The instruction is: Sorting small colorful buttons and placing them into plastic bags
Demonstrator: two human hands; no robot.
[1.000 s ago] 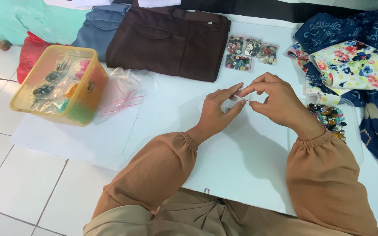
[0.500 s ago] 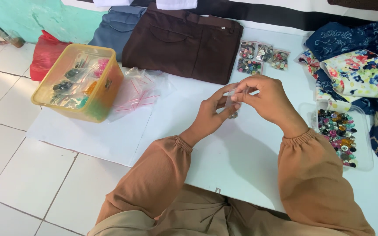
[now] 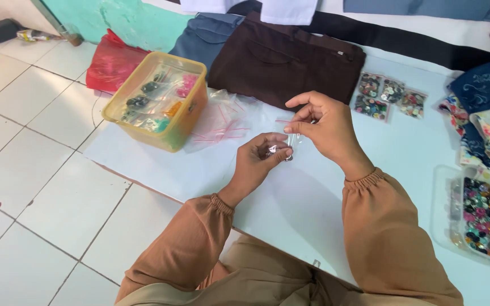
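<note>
A white sheet (image 3: 160,164) lies spread over a floor of pale tiles (image 3: 24,170) and serves as the surface, with a green-painted wall (image 3: 126,20) at the far edge. On it, in front of the person, the left hand (image 3: 259,158) pinches the lower end of one small clear plastic bag (image 3: 286,146) between thumb and fingertips; a few small dark things show inside it, too small to tell apart. The right hand (image 3: 324,127) pinches the top of the same bag, thumb and middle fingers pressed together, forefinger lifted. The bag hangs between the two hands, just above the surface.

To the left stands one yellow plastic tub (image 3: 157,102), holding several small filled bags. Beside it lies a loose heap of empty clear bags with pink strips (image 3: 228,116). Behind the tub sits one red plastic bag (image 3: 112,65). Two folded garments lie at the back, one of blue denim (image 3: 205,37) and one dark brown (image 3: 290,62). Three small packets of mixed buttons (image 3: 387,93) lie side by side to the right of the brown one. At the right edge, one clear tray of coloured buttons (image 3: 483,218) sits near a pile of flowered and dark blue cloth (image 3: 483,113).
</note>
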